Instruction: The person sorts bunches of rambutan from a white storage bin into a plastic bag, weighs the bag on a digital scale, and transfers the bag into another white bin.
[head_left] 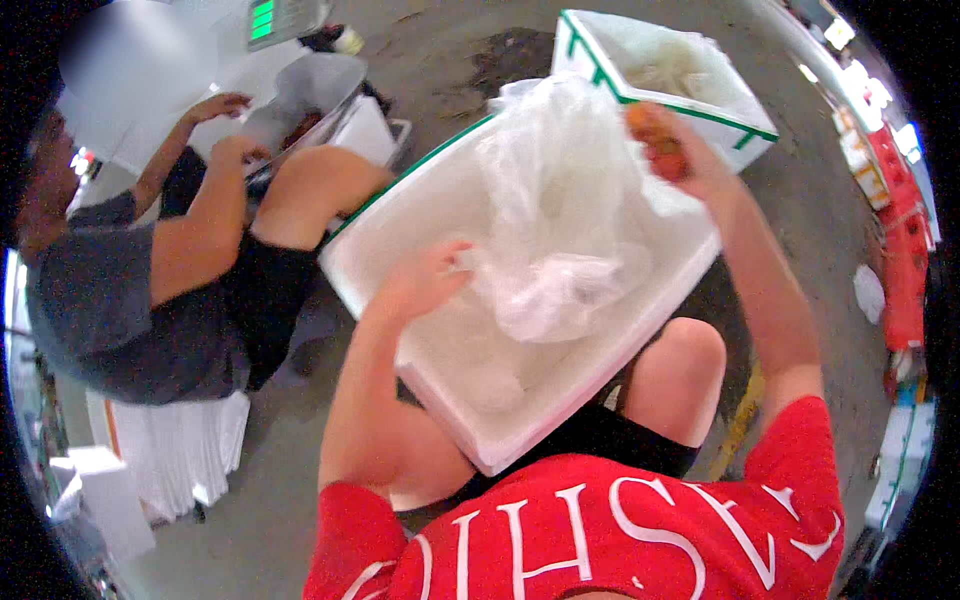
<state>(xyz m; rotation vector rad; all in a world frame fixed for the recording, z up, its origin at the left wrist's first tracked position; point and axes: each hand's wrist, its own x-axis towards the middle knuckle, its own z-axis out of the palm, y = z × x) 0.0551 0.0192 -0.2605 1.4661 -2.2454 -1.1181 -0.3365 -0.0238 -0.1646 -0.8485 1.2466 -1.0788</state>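
A large white foam box [450, 380] with a green-edged rim stands tilted across my lap. Over its far part drapes a clear plastic bag [560, 190], crumpled toward the middle. My left hand [425, 280] is above the box's left side, its fingers pinched on an edge of the bag. At the far right corner my right hand [700, 170] is closed round a mottled orange-red thing [655, 140], blurred, its kind unclear. It is beside the bag, near the second box's rim.
Behind stands another white foam box [740, 110] with green trim, pale contents inside. A co-worker [150, 260] sits at left, hands at a grey tub [335, 75] near a scale with a green display [275, 20]. White foam sheets [185, 450] stand at lower left; red crates [900, 230] line the right.
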